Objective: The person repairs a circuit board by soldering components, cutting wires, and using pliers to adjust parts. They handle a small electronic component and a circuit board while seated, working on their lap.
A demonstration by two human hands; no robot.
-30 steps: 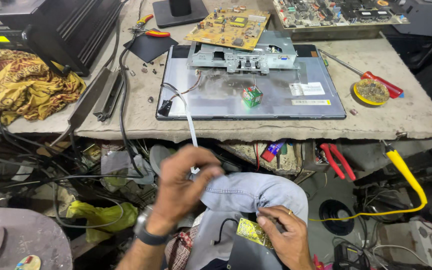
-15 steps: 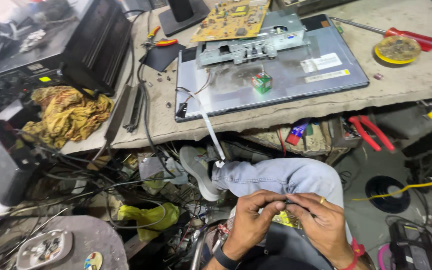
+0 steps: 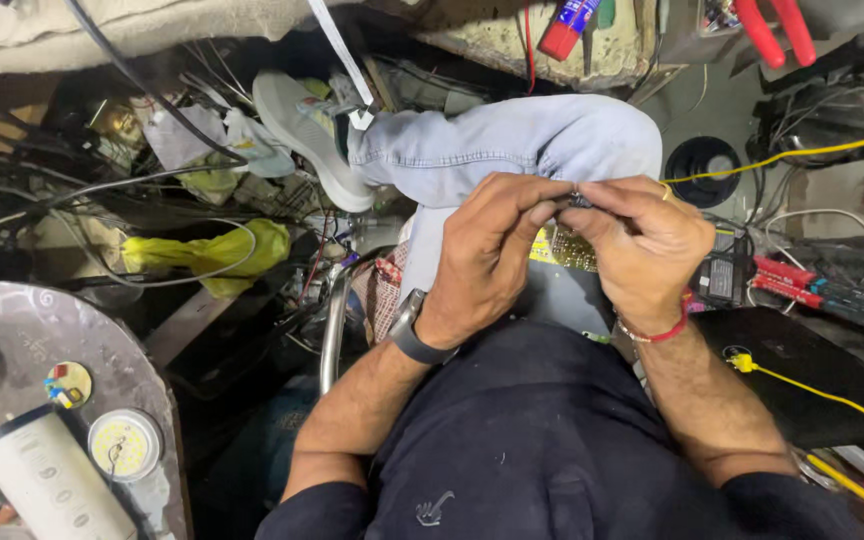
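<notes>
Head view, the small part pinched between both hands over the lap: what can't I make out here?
- Small dark part: too small, and covered by the left hand and right hand fingertips.
- Yellow-green circuit board on the lap: mostly hidden under both hands.
- White flat ribbon cable: upper end cut off by the top edge.
- Red-handled pliers: head cut off by the top edge.

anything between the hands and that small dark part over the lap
Nothing visible. The left hand and right hand meet directly on the small dark part, fingers pinching it from both sides above the yellowish circuit board on the lap.
</notes>
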